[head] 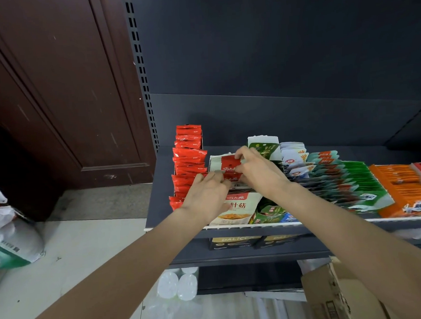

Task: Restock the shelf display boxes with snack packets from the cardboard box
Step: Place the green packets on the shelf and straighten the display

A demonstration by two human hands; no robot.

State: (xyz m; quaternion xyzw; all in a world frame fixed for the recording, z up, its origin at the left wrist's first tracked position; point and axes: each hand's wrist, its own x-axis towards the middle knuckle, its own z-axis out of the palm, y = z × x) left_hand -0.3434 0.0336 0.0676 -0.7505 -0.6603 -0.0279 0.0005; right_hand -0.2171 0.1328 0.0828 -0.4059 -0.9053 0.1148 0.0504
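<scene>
A white display box (pixel 234 211) with a red label stands on the dark shelf (pixel 157 199), filled with white and red snack packets (pixel 219 162). My right hand (pixel 257 171) pinches the top of a red-labelled packet at the back of that box. My left hand (pixel 206 196) lies over the packets in front of it, fingers pressed against them. The cardboard box (pixel 336 297) sits on the floor at the lower right, partly behind my right forearm.
A row of red packets (pixel 188 160) stands left of the white box. Green (pixel 263 151), white-blue, green-orange and orange (pixel 403 187) display boxes line the shelf to the right. White plastic bags (pixel 6 228) lie on the floor at left, beside a brown door (pixel 65 94).
</scene>
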